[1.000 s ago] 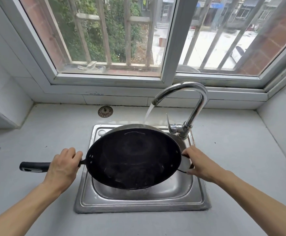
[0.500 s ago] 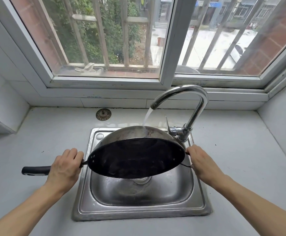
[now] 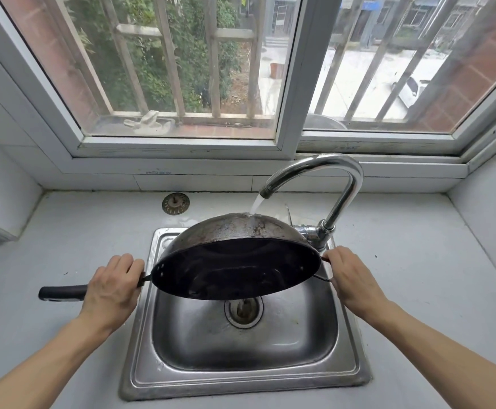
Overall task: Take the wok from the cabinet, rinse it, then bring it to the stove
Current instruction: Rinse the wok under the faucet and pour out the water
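Observation:
A black wok (image 3: 235,267) hangs over the steel sink (image 3: 241,376), tipped steeply toward me so its dark inside faces me and its worn underside faces up. Water from the curved chrome faucet (image 3: 341,184) falls on that underside near the far rim. My left hand (image 3: 111,290) grips the long black handle close to the bowl. My right hand (image 3: 350,278) holds the small wire loop handle on the opposite rim.
A drain strainer (image 3: 175,203) lies on the grey counter (image 3: 63,249) behind the sink to the left. The open drain (image 3: 243,312) shows below the wok. A barred window runs along the back. White tiled walls close in both sides.
The wok has tipped further toward me and lifted, so the water now strikes its underside instead of running behind it. Both hands keep their grips.

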`<state>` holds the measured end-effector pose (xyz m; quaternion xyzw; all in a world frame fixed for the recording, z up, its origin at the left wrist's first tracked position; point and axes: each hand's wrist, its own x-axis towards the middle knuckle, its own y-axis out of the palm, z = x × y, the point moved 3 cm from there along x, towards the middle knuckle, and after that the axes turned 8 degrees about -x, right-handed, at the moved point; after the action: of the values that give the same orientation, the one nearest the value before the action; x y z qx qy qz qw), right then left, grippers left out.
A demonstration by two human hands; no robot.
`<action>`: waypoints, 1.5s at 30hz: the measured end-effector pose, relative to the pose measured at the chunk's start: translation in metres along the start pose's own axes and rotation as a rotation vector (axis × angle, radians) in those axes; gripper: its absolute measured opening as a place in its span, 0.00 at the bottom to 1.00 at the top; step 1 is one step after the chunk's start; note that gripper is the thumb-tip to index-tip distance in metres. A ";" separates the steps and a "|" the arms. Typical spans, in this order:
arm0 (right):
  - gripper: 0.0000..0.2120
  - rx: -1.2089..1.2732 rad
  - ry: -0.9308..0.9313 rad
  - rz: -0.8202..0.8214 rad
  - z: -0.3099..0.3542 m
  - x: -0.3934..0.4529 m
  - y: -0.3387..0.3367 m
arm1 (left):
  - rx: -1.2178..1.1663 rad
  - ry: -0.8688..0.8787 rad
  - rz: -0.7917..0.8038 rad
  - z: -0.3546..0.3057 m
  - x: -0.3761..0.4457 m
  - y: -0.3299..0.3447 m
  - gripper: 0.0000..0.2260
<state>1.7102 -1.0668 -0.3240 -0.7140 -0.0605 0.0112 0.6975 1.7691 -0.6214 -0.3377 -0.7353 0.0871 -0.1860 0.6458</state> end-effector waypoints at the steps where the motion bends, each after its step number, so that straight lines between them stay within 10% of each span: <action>1: 0.28 -0.008 -0.001 -0.006 -0.001 0.001 0.000 | 0.001 0.000 -0.004 0.000 0.002 0.001 0.02; 45: 0.31 0.192 0.252 0.064 -0.011 -0.035 0.031 | 0.123 0.174 -0.057 -0.010 0.071 -0.009 0.14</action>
<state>1.6784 -1.0816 -0.3574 -0.6412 0.0517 -0.0507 0.7639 1.8292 -0.6554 -0.3167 -0.6776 0.1101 -0.2724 0.6742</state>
